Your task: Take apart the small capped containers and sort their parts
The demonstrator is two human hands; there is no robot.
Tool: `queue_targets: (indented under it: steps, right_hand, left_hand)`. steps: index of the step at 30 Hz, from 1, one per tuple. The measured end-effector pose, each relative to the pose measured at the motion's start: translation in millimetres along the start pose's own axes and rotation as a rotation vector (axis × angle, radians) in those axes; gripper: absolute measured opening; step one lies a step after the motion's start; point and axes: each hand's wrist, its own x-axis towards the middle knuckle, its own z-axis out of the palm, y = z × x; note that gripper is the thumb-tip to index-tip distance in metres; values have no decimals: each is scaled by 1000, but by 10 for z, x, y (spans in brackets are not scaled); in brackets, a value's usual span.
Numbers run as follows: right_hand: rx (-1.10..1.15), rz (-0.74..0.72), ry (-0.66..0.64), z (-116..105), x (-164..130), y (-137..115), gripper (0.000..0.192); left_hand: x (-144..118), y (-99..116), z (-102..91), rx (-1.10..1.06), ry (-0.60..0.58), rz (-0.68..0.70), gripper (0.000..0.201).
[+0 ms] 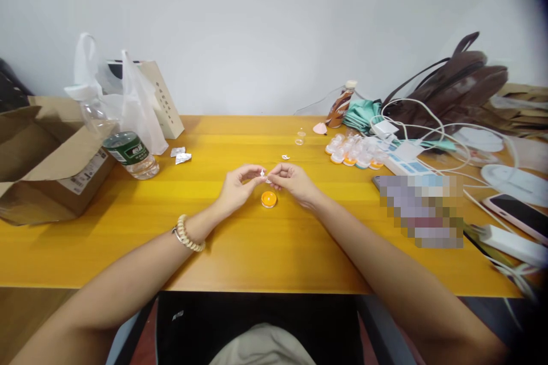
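Head view: a tiny white piece [262, 173] sits pinched between the fingertips of the left hand [237, 187] and right hand [294, 181], whose fingers close on it from both sides, just above the yellow wooden table [274, 251]. Just below the fingers, a small round orange cap [269, 199] lies on the table. Beyond the right fingers lies a cluster of clear and orange capsules [354, 154]; beyond the left fingers, well apart, stands a clear plastic water bottle [124, 145].

Bright yellow-orange desk [128, 228] all across. A round orange cap [269, 199] sits below a tiny white piece [262, 173]. Cream beaded bracelet [188, 234]; green label on the clear bottle [127, 151]; brown cardboard box [43, 159]; dark brown bag [454, 82]; white cables [422, 120].
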Motion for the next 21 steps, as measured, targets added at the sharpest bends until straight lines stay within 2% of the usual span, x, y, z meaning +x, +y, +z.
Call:
queue_targets:
  steps: [4,7,10,13,16,21]
  right_hand:
    - [-136,-93,71,-17,24,50,14]
    - [-239,-133,173,-115,95,123,10]
    - [-312,-129,304,-280,217,236,9]
    - [-372,-102,407,-438,355,355,9]
    - [-407,-72,448,-514,481,445,11]
    - [-399,-33,477,-519,627,524,14]
  left_hand:
    - [34,-25,-53,57,95,30,18]
    - [84,-49,-150,84,150,43,20]
    - [115,-69,-202,96,137,39,21]
    - [108,-71,-164,97,109,31,19]
    - [94,-62,-110,96,92,21,18]
    - [103,-68,-102,86,71,-6,19]
